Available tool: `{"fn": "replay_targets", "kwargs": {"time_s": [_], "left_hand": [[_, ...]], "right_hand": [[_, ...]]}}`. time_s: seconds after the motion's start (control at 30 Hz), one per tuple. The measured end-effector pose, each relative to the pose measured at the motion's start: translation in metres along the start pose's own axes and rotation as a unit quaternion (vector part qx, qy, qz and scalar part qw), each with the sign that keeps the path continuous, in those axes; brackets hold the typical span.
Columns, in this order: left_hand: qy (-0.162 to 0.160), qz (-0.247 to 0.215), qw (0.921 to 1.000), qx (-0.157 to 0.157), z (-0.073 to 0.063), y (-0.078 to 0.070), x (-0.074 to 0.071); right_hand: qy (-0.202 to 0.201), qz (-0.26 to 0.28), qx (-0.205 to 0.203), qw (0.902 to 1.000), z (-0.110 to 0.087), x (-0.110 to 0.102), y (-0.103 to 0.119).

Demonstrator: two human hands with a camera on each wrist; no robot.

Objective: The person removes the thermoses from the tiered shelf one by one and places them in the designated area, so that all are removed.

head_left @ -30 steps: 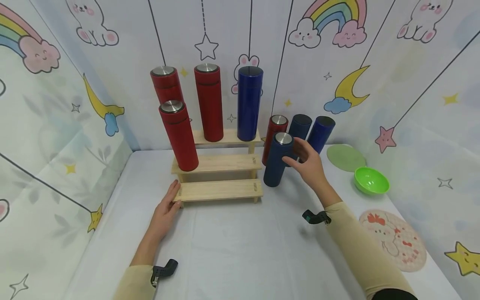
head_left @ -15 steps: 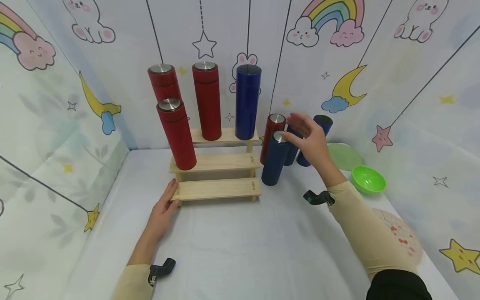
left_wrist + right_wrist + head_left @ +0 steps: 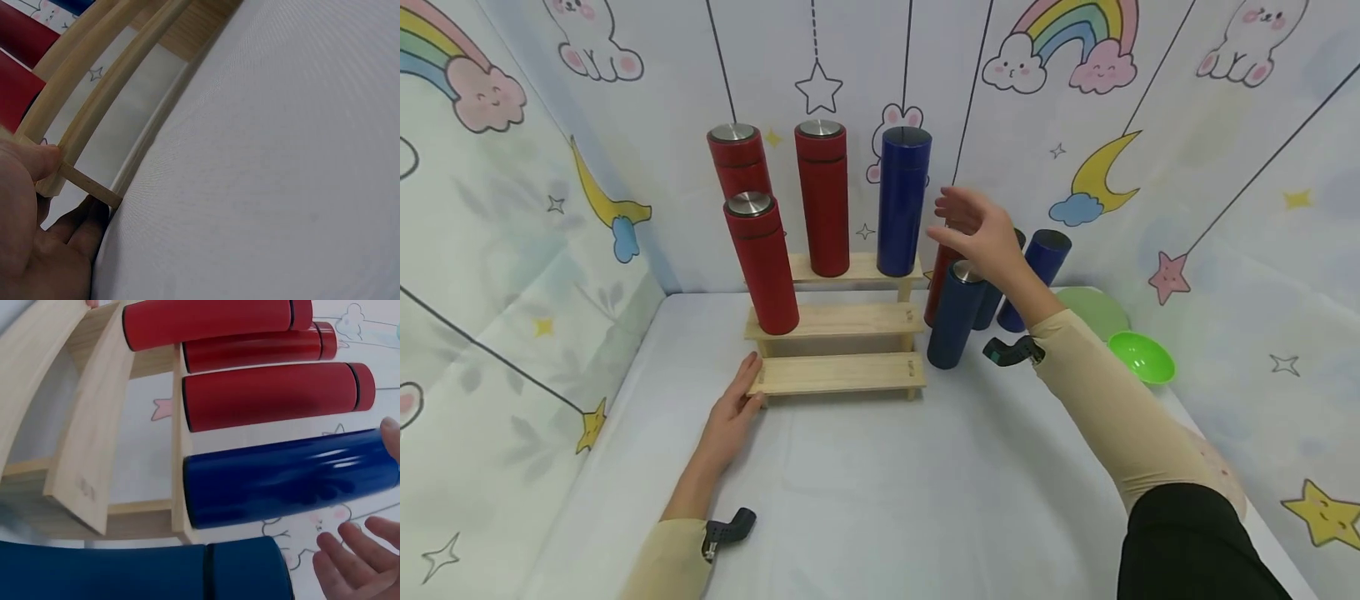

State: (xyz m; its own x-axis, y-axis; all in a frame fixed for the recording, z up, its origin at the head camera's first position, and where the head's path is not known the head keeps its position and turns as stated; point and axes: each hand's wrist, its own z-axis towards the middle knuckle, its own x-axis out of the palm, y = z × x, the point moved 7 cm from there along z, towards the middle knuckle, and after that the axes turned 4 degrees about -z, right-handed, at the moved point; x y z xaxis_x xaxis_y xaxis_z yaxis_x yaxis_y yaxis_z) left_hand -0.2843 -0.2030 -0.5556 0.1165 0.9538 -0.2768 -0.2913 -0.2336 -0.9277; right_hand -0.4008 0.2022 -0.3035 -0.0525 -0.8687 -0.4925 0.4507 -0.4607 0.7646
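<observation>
In the head view, my left hand (image 3: pixel 727 425) holds the left end of a three-step wooden stand (image 3: pixel 842 373). The left wrist view shows its thumb (image 3: pixel 40 159) against the bottom step, the other fingers by the leg. My right hand (image 3: pixel 981 233), fingers spread and holding nothing, hovers beside the glossy blue thermos flask (image 3: pixel 904 204) on the top step. Below it stand a dark blue flask (image 3: pixel 955 321) with a steel lid and a partly hidden red flask (image 3: pixel 938 283). Two red flasks, one central (image 3: pixel 823 200), share the top step; another (image 3: pixel 762 262) occupies the middle step.
Behind my right wrist are another dark blue flask (image 3: pixel 988 307), mostly hidden, and a glossy blue flask (image 3: pixel 1037 271). Further right lie a green round mat (image 3: pixel 1093 310) and a bright green bowl (image 3: pixel 1142 357). My right sleeve mostly covers a pink round mat.
My right hand has left the side of the dark blue flask, rising and moving left toward the blue flask on the top step. My left hand stays at the stand.
</observation>
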Motion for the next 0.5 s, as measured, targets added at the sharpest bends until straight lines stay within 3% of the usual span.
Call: {"fn": "replay_targets", "kwargs": {"time_s": [0.23,0.5], "left_hand": [[-0.002,0.011,0.9999,-0.008,-0.001,0.000,0.003],[-0.002,0.019,0.9998,-0.006,0.000,-0.002,0.004]], "right_hand": [[0.029,-0.009,0.026,0.9992,0.018,0.012,-0.002],[0.036,0.000,0.043,0.9985,0.029,0.019,-0.003]]}}
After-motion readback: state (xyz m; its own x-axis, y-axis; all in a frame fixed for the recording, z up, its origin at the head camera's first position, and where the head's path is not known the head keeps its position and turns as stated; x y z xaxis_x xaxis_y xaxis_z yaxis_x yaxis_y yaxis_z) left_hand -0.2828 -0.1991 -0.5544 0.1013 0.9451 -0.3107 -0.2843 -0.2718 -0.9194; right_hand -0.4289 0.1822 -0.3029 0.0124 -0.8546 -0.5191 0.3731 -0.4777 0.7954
